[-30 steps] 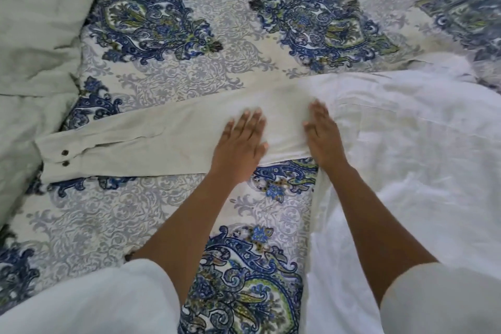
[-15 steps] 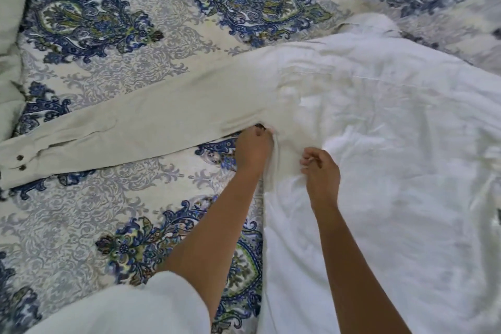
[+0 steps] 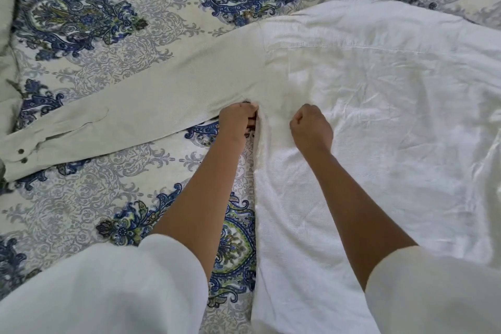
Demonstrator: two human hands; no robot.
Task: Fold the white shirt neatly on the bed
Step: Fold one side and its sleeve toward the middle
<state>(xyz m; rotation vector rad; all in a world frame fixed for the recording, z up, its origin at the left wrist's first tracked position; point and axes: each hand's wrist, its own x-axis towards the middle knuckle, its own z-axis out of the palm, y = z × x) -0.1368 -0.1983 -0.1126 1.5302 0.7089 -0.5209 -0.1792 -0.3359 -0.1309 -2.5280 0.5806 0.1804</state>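
Where both fists bunch it, crinkled white shirt (image 3: 379,95).

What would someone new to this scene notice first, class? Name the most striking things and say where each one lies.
The white shirt spreads over the right half of the bed, collar at the top, with one long sleeve stretched out to the left edge. At the armpit in the middle, the left hand and right hand are both closed on the fabric. Beneath lies a bedspread with bold blue paisley medallions.

Soft, even daylight, brighter toward the right w/ mild washout, faint shadows, slight softness overall, wide-angle bending at edges.
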